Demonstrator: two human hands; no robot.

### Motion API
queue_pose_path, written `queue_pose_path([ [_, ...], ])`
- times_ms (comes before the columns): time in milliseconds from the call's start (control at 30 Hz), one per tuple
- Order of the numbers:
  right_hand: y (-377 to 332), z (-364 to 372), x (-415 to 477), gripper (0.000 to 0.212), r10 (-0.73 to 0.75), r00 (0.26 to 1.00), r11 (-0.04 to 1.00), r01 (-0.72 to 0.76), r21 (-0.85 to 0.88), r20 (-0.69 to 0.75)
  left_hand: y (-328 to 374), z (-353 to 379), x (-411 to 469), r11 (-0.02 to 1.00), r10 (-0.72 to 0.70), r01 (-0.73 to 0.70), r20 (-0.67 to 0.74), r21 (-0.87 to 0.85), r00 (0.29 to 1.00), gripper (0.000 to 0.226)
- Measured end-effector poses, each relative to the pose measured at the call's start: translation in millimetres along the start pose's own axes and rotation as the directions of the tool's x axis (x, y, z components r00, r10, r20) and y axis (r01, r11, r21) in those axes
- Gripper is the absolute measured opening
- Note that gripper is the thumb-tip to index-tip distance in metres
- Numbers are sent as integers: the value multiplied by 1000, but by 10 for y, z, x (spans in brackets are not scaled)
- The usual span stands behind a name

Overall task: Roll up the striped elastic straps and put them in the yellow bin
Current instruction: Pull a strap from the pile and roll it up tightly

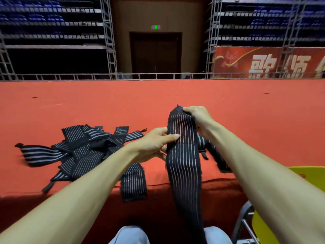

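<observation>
Early on: pinching top of unrolled strap (182,155) with right hand (197,117), gripping lower with left hand (153,145). Leaving pile (82,148) on table (246,111); bin (313,175) mostly hidden.

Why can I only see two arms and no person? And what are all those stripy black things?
The camera sits on the person's head and looks down, so this one picture shows only their own arms and knees. The right hand grips the top end of one striped elastic strap. The left hand pinches it lower down, and the rest hangs toward the lap. More straps lie in a tangled pile on the red surface. A corner of the yellow bin peeks in at the right.
</observation>
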State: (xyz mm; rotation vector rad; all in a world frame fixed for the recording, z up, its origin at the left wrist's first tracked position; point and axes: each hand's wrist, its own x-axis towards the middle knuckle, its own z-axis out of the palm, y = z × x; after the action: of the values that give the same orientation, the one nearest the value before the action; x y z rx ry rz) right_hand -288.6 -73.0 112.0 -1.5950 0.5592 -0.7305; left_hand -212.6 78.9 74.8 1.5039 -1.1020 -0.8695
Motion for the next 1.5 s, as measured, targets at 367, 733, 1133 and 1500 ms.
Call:
queue_pose_path([
  [367,700,-64,472,16,-25,990,918,76,-389,136,-858,114,390,979,-60,49,51,196,997,38],
  [733,1260,3,1108,13,-215,941,497,335,-801,260,-1600,-131,919,746,168,109,-345,657,923,38],
  [1133,1705,217,1026,35,-315,878,125,414,-901,360,-1618,-117,928,837,139,156,-479,525,867,40],
  [1500,1639,687,338,20,-70,841,762,392,-516,537,-1234,-524,298,977,213,-156,-632,144,745,34],
])
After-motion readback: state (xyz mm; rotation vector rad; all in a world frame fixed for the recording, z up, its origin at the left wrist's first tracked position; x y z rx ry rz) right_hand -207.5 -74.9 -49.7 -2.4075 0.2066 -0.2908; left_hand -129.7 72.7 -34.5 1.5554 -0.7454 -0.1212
